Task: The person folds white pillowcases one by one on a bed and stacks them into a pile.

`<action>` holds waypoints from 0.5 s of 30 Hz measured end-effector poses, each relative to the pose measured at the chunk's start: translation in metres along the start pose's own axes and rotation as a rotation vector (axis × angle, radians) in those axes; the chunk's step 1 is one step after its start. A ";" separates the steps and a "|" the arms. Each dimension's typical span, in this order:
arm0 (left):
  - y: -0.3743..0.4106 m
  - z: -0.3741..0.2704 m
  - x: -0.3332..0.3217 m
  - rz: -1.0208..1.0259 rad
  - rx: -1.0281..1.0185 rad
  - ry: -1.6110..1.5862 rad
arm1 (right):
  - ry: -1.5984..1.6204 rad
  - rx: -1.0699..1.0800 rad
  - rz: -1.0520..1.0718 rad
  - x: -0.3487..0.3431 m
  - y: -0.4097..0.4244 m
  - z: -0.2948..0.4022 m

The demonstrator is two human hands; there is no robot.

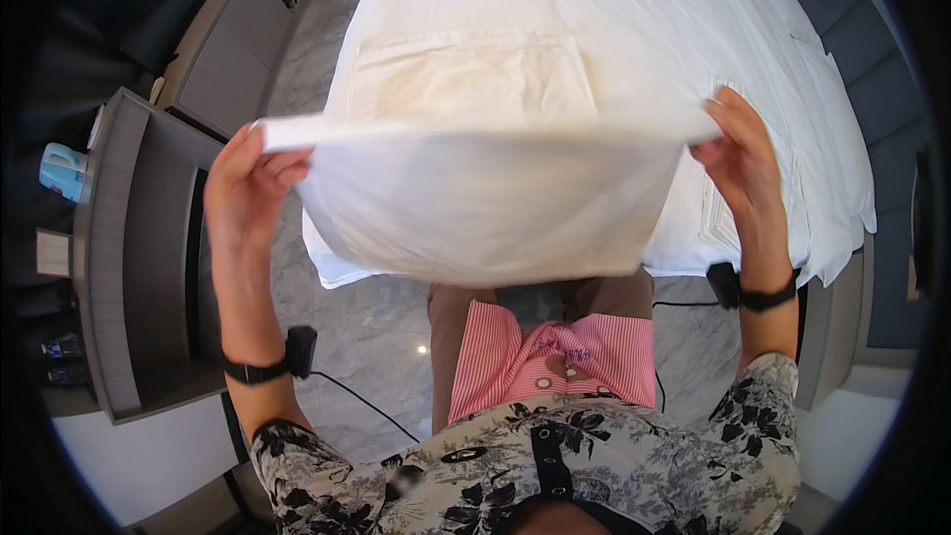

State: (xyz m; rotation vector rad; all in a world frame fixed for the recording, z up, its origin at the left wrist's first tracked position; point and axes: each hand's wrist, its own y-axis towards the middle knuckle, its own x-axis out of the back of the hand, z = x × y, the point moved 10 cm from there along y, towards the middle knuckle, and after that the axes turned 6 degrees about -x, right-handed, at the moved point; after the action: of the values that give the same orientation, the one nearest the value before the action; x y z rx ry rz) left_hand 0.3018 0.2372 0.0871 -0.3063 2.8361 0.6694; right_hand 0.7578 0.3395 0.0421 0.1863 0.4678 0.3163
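Between my two hands a white cloth (483,200) is stretched out, its lower part hanging in front of my legs and blurred by motion. My left hand (252,178) pinches its upper left corner. At the upper right corner, my right hand (739,141) grips the same cloth. Beyond it, another white cloth (475,74) lies flat on the bed (631,0), partly covered by the raised one. A stack of folded white cloths (717,208) rests on the bed near my right wrist, part of it hidden behind the hand.
On the left stands a grey wooden cabinet (111,238) with a light-blue plastic jug (63,172) and bottles (63,345) near it. A padded dark headboard (847,74) borders the bed at right. Cables run from black wrist devices (301,349) on my arms above the tiled floor (356,357).
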 end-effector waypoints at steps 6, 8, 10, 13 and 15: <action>0.097 0.006 0.007 -0.140 -0.094 -0.018 | 0.036 0.093 -0.110 0.026 0.105 0.011; 0.096 -0.013 -0.004 -0.087 -0.189 -0.014 | 0.041 0.147 -0.137 0.024 0.104 0.028; 0.092 -0.012 -0.002 -0.077 -0.207 0.009 | 0.028 0.172 -0.123 0.026 0.104 0.027; 0.084 0.031 0.016 -0.117 -0.087 0.099 | -0.021 0.042 -0.191 0.043 0.110 -0.018; 0.080 0.087 0.053 -0.206 0.101 0.175 | 0.007 -0.079 -0.219 0.057 0.118 -0.069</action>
State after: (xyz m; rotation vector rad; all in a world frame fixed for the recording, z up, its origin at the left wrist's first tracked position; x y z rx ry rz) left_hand 0.2452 0.3386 0.0312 -0.6579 2.9327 0.4772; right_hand 0.7435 0.4762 -0.0123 0.0557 0.4774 0.1206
